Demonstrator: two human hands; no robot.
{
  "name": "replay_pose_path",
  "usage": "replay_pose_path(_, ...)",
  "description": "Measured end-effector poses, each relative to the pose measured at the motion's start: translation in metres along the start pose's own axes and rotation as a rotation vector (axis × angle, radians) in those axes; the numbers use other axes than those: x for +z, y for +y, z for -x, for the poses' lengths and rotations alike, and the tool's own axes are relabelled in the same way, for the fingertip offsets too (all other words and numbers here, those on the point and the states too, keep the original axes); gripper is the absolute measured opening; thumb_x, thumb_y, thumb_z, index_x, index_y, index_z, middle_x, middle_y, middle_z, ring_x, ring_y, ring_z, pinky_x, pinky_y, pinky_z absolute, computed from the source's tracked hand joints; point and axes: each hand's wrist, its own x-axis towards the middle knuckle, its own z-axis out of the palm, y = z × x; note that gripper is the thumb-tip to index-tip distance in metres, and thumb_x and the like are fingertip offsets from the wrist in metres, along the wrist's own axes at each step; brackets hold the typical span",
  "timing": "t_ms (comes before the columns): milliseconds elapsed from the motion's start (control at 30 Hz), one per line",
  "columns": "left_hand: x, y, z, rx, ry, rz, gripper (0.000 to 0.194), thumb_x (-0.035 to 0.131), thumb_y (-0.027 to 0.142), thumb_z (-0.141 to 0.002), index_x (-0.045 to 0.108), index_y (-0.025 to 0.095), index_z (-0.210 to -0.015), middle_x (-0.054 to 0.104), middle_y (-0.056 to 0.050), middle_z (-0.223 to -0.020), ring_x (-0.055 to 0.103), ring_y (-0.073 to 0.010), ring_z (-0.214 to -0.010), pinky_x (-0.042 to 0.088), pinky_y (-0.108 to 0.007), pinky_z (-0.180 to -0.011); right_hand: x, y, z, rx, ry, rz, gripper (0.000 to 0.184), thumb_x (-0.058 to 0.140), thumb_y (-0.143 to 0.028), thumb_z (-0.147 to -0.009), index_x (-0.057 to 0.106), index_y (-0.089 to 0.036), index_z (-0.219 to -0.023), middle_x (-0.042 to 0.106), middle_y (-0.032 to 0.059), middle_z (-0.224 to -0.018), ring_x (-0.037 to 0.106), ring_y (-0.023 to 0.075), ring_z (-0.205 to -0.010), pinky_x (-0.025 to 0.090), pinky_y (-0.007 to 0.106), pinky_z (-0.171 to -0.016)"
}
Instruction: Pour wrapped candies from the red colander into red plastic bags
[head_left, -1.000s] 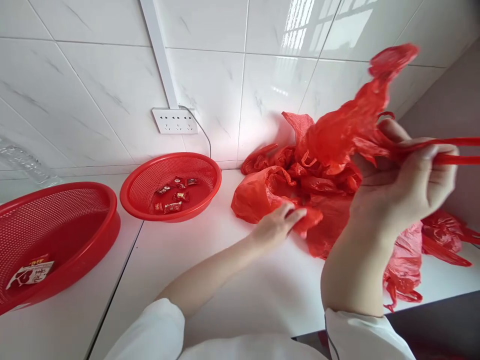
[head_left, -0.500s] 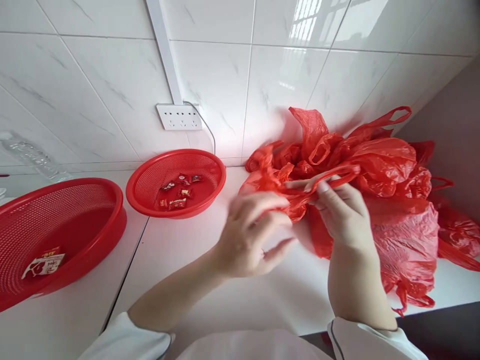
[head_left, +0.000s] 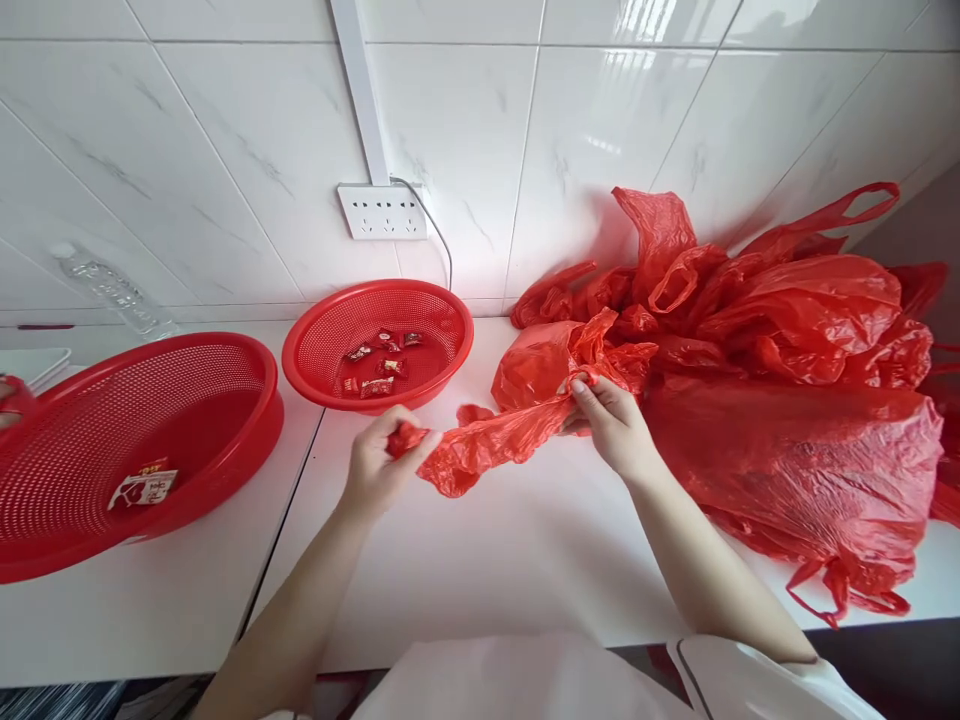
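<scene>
A red plastic bag (head_left: 487,447) stretches between my two hands over the white table. My left hand (head_left: 377,462) grips its left end, fingers closed round the bunched plastic. At the other end, my right hand (head_left: 609,420) pinches the bag between thumb and fingers. Right behind it lies a crumpled red bag (head_left: 532,365), close to my right fingers. A large heap of red plastic bags (head_left: 795,310) lies to the right, with a full, knotted red bag (head_left: 817,480) in front of it.
A round red basket (head_left: 442,375) holding several small wrapped packets stands by the tiled wall. Further left is a larger red basket (head_left: 232,440) with a few packets. A clear plastic bottle (head_left: 112,290) and a wall socket (head_left: 384,212) are behind them.
My left hand, free and blurred near the bags before, has moved left and now grips the bag's end. The bag is pulled out lengthwise between my hands. The view has shifted slightly left.
</scene>
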Motion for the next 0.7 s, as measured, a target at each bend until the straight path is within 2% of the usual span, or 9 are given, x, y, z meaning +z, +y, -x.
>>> replay_pose_path(133, -0.019, -0.029, 0.021, -0.094, 0.236, 0.055, 0.026, 0.069, 0.033, -0.078, 0.05, 0.018, -0.068, 0.044, 0.004, -0.062, 0.042, -0.0094, -0.058, 0.038, -0.021, -0.057, -0.022, 0.019, -0.002, 0.038, 0.082, -0.037, 0.034, 0.059, -0.053, -0.086, 0.055, -0.02, -0.079, 0.065, 0.0005, -0.065, 0.064, 0.0159, -0.053, 0.057, 0.03, -0.055)
replay_pose_path(267, -0.014, -0.049, 0.038, -0.207, 0.488, 0.163, 0.027, 0.066, 0.038, -0.08, 0.05, 0.018, -0.072, 0.049, 0.003, -0.066, 0.046, -0.0092, -0.061, 0.04, -0.019, -0.058, -0.027, 0.017, 0.0, 0.042, -0.004, 0.139, 0.032, 0.057, -0.051, -0.087, 0.057, -0.019, -0.093, 0.068, 0.0049, -0.083, 0.068, 0.0185, -0.066, 0.059, 0.035, -0.063)
replay_pose_path(333, -0.009, -0.052, 0.043, -0.205, 0.493, 0.116, 0.027, 0.067, 0.038, -0.081, 0.05, 0.018, -0.072, 0.048, 0.004, -0.064, 0.045, -0.0084, -0.059, 0.039, -0.018, -0.057, -0.022, 0.007, 0.003, -0.105, -0.004, 0.364, 0.038, 0.063, -0.046, -0.085, 0.054, -0.022, -0.113, 0.066, 0.0089, -0.109, 0.068, 0.0236, -0.091, 0.058, 0.043, -0.079)
replay_pose_path(400, -0.006, -0.05, 0.046, -0.197, 0.451, 0.061, 0.029, 0.067, 0.037, -0.081, 0.048, 0.018, -0.069, 0.049, 0.004, -0.062, 0.047, -0.0084, -0.058, 0.04, -0.018, -0.057, -0.014, -0.007, 0.008, -0.378, 0.1, 0.579, 0.051, 0.068, -0.039, -0.082, 0.049, -0.024, -0.127, 0.055, 0.011, -0.131, 0.056, 0.0277, -0.118, 0.048, 0.049, -0.098)
replay_pose_path(467, -0.004, -0.046, 0.047, -0.198, 0.389, 0.059, 0.03, 0.067, 0.036, -0.082, 0.047, 0.018, -0.067, 0.055, 0.003, -0.063, 0.056, -0.0107, -0.064, 0.044, -0.02, -0.062, -0.003, -0.02, 0.013, -0.632, 0.154, 0.682, 0.043, 0.065, -0.029, -0.085, 0.051, -0.024, -0.125, 0.054, 0.0103, -0.131, 0.051, 0.0266, -0.124, 0.042, 0.048, -0.105)
replay_pose_path(500, -0.003, -0.044, 0.046, -0.202, 0.364, 0.077, 0.03, 0.067, 0.035, -0.082, 0.047, 0.018, -0.068, 0.06, 0.002, -0.066, 0.06, -0.0127, -0.068, 0.047, -0.021, -0.065, 0.005, -0.024, 0.014, -0.704, 0.082, 0.689, 0.034, 0.061, -0.025, -0.088, 0.055, -0.024, -0.121, 0.059, 0.0093, -0.125, 0.054, 0.0244, -0.12, 0.044, 0.044, -0.103)
replay_pose_path(567, 0.0, -0.04, 0.046, -0.215, 0.327, 0.127, 0.028, 0.066, 0.036, -0.083, 0.048, 0.019, -0.07, 0.065, -0.001, -0.071, 0.065, -0.0162, -0.075, 0.05, -0.025, -0.07, 0.023, -0.025, 0.016, -0.72, -0.251, 0.669, 0.022, 0.051, -0.019, -0.093, 0.059, -0.024, -0.113, 0.065, 0.0062, -0.11, 0.062, 0.0186, -0.105, 0.051, 0.034, -0.093)
replay_pose_path(633, 0.003, -0.038, 0.045, -0.231, 0.292, 0.192, 0.028, 0.066, 0.036, -0.083, 0.048, 0.019, -0.071, 0.067, -0.002, -0.073, 0.067, -0.0178, -0.077, 0.052, -0.028, -0.071, 0.045, -0.014, 0.013, -0.646, -0.638, 0.644, 0.022, 0.044, -0.017, -0.096, 0.059, -0.022, -0.112, 0.067, 0.005, -0.106, 0.064, 0.0154, -0.097, 0.052, 0.029, -0.086)
replay_pose_path(700, 0.006, -0.036, 0.046, -0.251, 0.242, 0.283, 0.027, 0.067, 0.036, -0.083, 0.049, 0.019, -0.072, 0.069, -0.003, -0.076, 0.067, -0.0186, -0.077, 0.053, -0.03, -0.071, 0.066, 0.007, 0.008, -0.565, -0.853, 0.67, 0.025, 0.039, -0.015, -0.098, 0.059, -0.019, -0.114, 0.067, 0.0063, -0.109, 0.063, 0.0156, -0.099, 0.052, 0.029, -0.086)
